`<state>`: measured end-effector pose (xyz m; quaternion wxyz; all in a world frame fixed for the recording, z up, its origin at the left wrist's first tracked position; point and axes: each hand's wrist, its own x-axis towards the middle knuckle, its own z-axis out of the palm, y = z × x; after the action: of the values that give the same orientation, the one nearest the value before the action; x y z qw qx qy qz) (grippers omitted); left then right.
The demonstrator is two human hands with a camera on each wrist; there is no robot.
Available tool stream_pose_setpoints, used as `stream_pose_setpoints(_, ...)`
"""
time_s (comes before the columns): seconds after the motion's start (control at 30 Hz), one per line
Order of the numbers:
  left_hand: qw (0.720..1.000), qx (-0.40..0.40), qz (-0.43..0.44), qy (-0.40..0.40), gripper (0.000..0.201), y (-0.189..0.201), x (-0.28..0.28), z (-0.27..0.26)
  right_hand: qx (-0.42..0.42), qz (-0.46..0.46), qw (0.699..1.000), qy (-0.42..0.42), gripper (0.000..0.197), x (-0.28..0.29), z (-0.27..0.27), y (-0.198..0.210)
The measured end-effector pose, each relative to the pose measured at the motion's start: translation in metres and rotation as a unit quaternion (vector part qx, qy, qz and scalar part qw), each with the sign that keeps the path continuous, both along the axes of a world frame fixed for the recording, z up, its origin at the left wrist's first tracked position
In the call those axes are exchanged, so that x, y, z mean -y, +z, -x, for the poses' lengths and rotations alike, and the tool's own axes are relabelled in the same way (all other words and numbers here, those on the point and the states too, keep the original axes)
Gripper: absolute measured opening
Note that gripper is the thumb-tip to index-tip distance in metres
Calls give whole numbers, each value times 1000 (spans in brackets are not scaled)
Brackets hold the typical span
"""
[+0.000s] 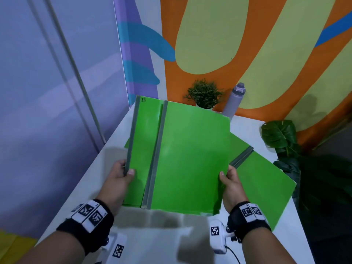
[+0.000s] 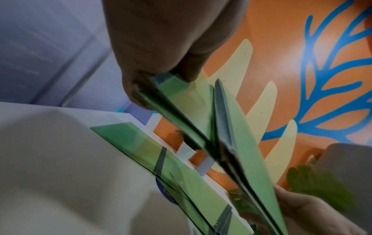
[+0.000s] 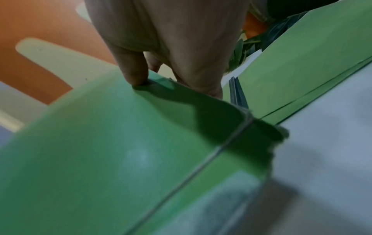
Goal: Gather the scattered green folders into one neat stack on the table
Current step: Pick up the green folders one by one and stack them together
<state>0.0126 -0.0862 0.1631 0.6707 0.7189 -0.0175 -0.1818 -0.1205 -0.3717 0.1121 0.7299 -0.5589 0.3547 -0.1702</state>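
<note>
Head view: held green folders [image 1: 182,155], top-left corner marked "B".

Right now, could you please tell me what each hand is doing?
Left hand: grips the left edge of the held green folders.
Right hand: grips their right edge.

Looks like a decorated office or studio corner: plain white table [image 1: 122,128] against a painted orange, yellow and blue mural wall [image 1: 209,35], frosted glass partition [image 1: 57,73] left, small potted green plant [image 1: 204,94], grey lidded bottle [image 1: 234,101], large-leaf plant [image 1: 282,138].
</note>
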Motion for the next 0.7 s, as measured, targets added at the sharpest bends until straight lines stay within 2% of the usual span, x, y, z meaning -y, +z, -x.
stream_pose_setpoints(0.1,999,13,-7,-31,15,1,10,10,-24,18,999,11,65,-10,-8,1)
stream_pose_setpoints(0.17,996,32,-47,-64,17,3,17,15,-46,32,998,14,76,-15,-15,4)
stream_pose_setpoints(0.27,992,50,-104,-54,23,0,23,15,-76,40,996,30,70,-21,-23,-4)
stream_pose_setpoints(0.33,991,47,-119,-32,22,-5,21,13,-114,101,985,75,57,-18,-26,-19)
stream_pose_setpoints(0.4,991,43,-127,-17,23,-9,17,12,-193,211,951,117,49,-6,-28,-38)
stream_pose_setpoints(0.47,990,49,-133,-9,23,-12,12,14,-307,295,892,150,51,15,-27,-56)
stream_pose_setpoints(0.53,990,54,-129,-5,22,-11,7,16,-407,340,829,176,55,37,-22,-72)
stream_pose_setpoints(0.63,993,40,-110,0,25,-11,-2,16,-460,347,791,205,60,56,-17,-89)
stream_pose_setpoints(0.7,993,37,-110,0,26,-12,-5,15,-466,385,753,259,60,55,-15,-99)
